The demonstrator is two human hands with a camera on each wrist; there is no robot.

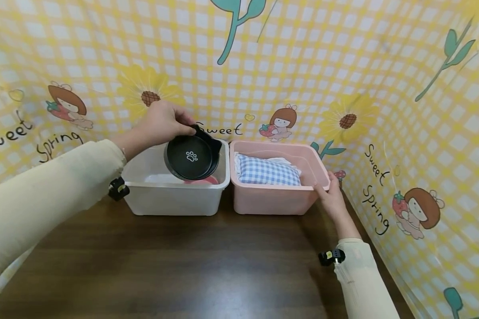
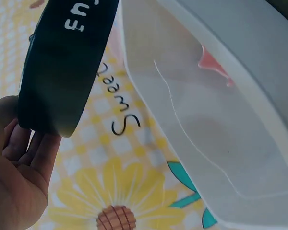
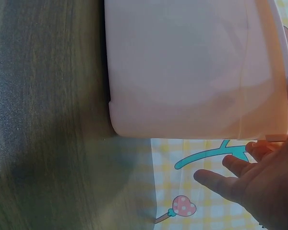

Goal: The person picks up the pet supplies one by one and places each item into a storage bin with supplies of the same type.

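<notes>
My left hand [image 1: 163, 122] pinches the upper rim of a black pet bowl [image 1: 189, 157] with a white paw print inside. The bowl is tilted, its inside facing me, over the white bin [image 1: 175, 199]. White lettering shows on the bowl's outer wall [image 2: 69, 62] in the left wrist view. A pink item [image 1: 207, 180], partly hidden by the bowl, lies in the white bin. With my right hand [image 1: 333, 197] I hold the rim at the near right corner of the pink bin [image 1: 271, 201]. Inside that bin is a blue-and-white checked cushion-like thing [image 1: 268, 172].
Both bins stand side by side on a dark wooden table [image 1: 207, 266]. A yellow checked cloth [image 1: 231, 88] with flowers and cartoon figures hangs behind them and along the sides.
</notes>
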